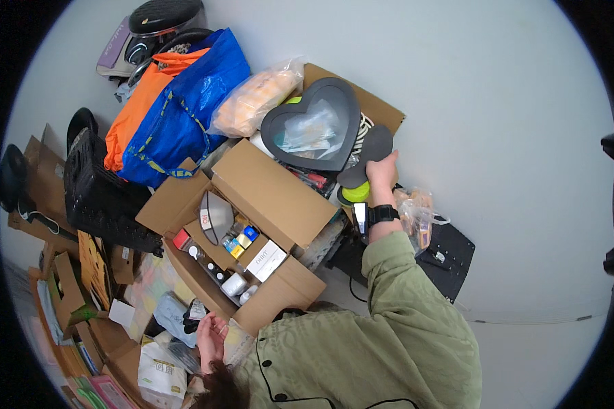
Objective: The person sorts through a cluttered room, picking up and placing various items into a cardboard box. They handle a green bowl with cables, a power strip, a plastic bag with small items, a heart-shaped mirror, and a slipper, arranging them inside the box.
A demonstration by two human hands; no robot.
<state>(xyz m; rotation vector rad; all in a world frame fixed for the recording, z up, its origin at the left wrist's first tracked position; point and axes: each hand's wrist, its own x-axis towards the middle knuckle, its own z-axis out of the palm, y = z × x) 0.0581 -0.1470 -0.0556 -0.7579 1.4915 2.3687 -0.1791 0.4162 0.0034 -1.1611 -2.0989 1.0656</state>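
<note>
My right hand (pixel 382 171) grips a flat dark grey piece (pixel 376 145) with a narrow waist and rounded ends. Just below that piece is a lime-green round item (pixel 356 193). To the left, a dark grey heart-shaped box (pixel 268 128) with a clear window rests on a filled cardboard box (pixel 384 107). Lower down, my left hand (pixel 212 337) hangs with fingers loosely curled and apart, holding nothing I can see. Close to it are a small black bundle (pixel 192 319) and an open cardboard box (pixel 199 278) of bottles and small cartons.
A blue bag (pixel 184 122) with orange fabric (pixel 138 115) leans at upper left, beside a plastic-wrapped peach bundle (pixel 258 97). A black case (pixel 94 189) stands at left. Beyond my right forearm are a clear bag (pixel 414 209) and black board (pixel 447 255). Cartons and packets crowd the lower left.
</note>
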